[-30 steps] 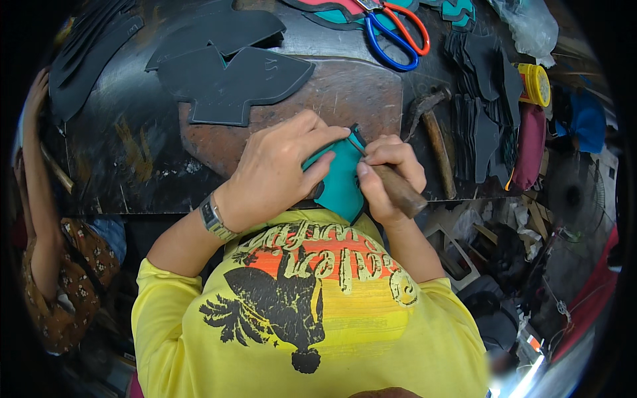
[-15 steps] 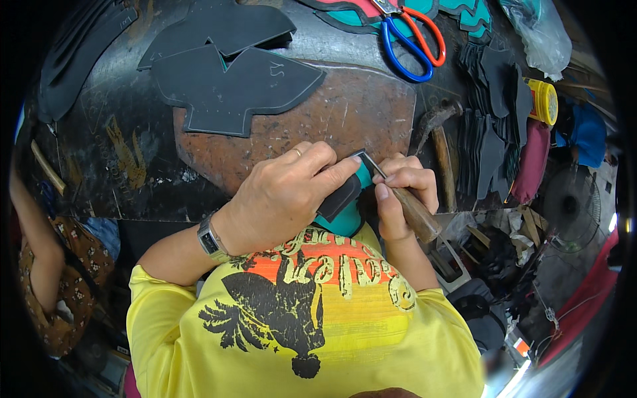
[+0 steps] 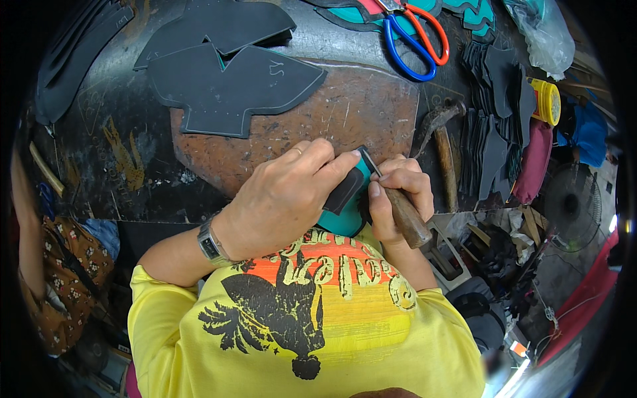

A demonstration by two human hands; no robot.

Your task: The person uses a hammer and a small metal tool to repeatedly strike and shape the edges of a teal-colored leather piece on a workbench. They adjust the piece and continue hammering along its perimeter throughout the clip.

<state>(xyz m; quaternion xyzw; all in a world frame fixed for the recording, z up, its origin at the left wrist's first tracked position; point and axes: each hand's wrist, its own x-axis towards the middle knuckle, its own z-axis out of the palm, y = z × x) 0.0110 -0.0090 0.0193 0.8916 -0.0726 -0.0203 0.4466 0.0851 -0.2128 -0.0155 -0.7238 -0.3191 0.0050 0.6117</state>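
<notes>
My left hand (image 3: 288,179), wearing a watch (image 3: 211,245), bends over a black and teal cut piece (image 3: 345,192). Its index finger presses the upper edge, and the thumb and other fingers are partly hidden. In my right hand (image 3: 408,189) is a wooden-handled hand tool (image 3: 409,222) with a thin metal shaft. The shaft lies against the black edge beside my left fingertip; the exact shape of its tip is hard to make out. The piece's teal lower part hangs over the table's near edge against my shirt.
Black cut pieces (image 3: 232,89) overlap on a brown board (image 3: 371,99) ahead. Scissors (image 3: 417,43) with red and blue handles lie at the far side. A hammer (image 3: 444,146) and stacked black pieces (image 3: 484,146) lie to the right. Another person's arm (image 3: 30,232) shows at far left.
The tool handle has shifted slightly down and left with my right hand. The cut piece has turned a little, and more of its teal strip shows between my hands.
</notes>
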